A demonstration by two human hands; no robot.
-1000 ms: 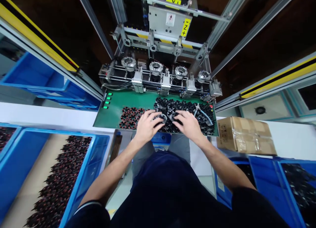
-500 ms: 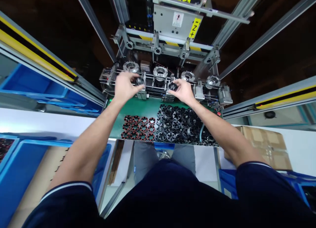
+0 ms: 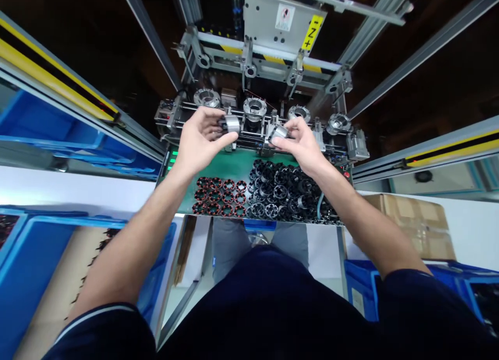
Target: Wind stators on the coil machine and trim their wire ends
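Observation:
My left hand (image 3: pixel 202 139) is raised in front of the machine and pinches a small silver cylindrical part (image 3: pixel 232 124) between thumb and fingers. My right hand (image 3: pixel 302 144) holds a similar silver part (image 3: pixel 279 133) just right of it. Both hands hover near a row of round metal fixtures (image 3: pixel 254 109) at the back of the green work plate (image 3: pixel 230 167). Below the hands lie several copper-wound stators (image 3: pixel 218 196) in rows and a heap of black ring parts (image 3: pixel 284 188).
Blue bins (image 3: pixel 35 256) of dark parts stand at left and a blue bin (image 3: pixel 362 292) at right. A taped cardboard box (image 3: pixel 417 225) sits on the white bench at right. Green lamps (image 3: pixel 170 162) glow at the plate's left edge. Yellow-striped guard rails flank the machine.
Both hands rose from the pile of black parts to the fixtures, then drew back slightly; each now holds a silver part.

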